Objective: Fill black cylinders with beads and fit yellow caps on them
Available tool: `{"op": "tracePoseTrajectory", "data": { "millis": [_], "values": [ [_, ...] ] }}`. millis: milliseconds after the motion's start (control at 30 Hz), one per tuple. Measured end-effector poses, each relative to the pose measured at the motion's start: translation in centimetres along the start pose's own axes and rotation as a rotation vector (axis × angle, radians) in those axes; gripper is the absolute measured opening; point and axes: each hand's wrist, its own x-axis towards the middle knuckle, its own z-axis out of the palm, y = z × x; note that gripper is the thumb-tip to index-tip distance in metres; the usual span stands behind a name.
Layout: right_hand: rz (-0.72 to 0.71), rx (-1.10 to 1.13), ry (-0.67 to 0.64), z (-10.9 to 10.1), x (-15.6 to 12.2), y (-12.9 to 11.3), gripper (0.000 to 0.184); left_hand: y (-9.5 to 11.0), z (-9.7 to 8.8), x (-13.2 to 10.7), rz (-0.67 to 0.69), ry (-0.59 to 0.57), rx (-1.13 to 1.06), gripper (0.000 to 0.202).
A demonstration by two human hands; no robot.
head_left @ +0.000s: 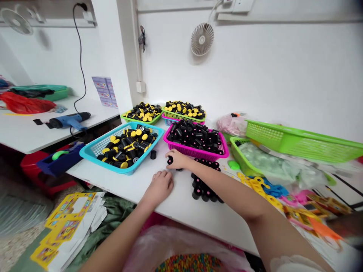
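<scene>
Black rollers: a loose cluster (204, 186) lies on the white tabletop (181, 204), just right of both hands and in front of the pink basket (195, 140).
Right hand: right hand (178, 159) rests on the tabletop with its fingers pinched on one black roller (170, 160), just in front of the pink basket's near rim.
Left hand: left hand (159, 186) lies palm down, fingers curled loosely and apparently holding nothing, though the fingertips are hard to read; it sits near the right hand but apart from it.
Blue basket: blue basket (122, 148) to the left holds rollers with yellow caps fitted; one stray roller (153, 154) stands between it and the pink basket.
Far baskets: two green baskets (141, 113) of capped rollers at the back.
Step in hand: likely picking a plain roller from the loose pile, judging by the pinch.
Next move: would call for a firm two-finger hold and a clear lift, so the neighbouring rollers are not knocked rolling.
Right side: yellow and blue flat plastic parts (262, 186) and a large green basket (300, 141).
</scene>
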Motion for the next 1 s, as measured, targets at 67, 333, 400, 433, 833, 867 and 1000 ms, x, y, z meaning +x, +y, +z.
{"op": "tracePoseTrajectory", "data": {
  "millis": [67,333,400,433,833,867,1000],
  "values": [
    [0.011,0.007,-0.006,-0.3,-0.4,0.6,0.075,0.1,0.0,-0.2,0.001,0.0,-0.01,0.019],
    [-0.12,0.025,-0.014,-2.2,-3.6,1.9,0.059,-0.8,-1.5,1.8,-0.056,-0.01,-0.092,0.03],
    [-0.129,0.055,0.038,-2.4,-4.0,2.2,0.053,-1.3,-2.5,4.1,-0.069,-0.037,-0.081,0.042],
    [-0.123,0.069,0.067,-2.5,-4.2,2.3,0.051,-1.5,-2.9,5.3,-0.075,-0.063,-0.068,0.046],
    [0.089,0.201,0.216,-6.9,-7.6,2.1,0.027,-2.8,-5.4,11.7,0.026,-0.502,-0.039,0.11],
    [0.116,0.197,0.233,-6.9,-7.6,2.2,0.026,-3.0,-5.0,11.7,0.056,-0.5,-0.055,0.105],
    [0.164,0.149,0.114,-5.8,-6.7,2.3,0.025,-3.9,-3.4,11.4,0.103,-0.456,-0.067,0.108]
  ]
}}
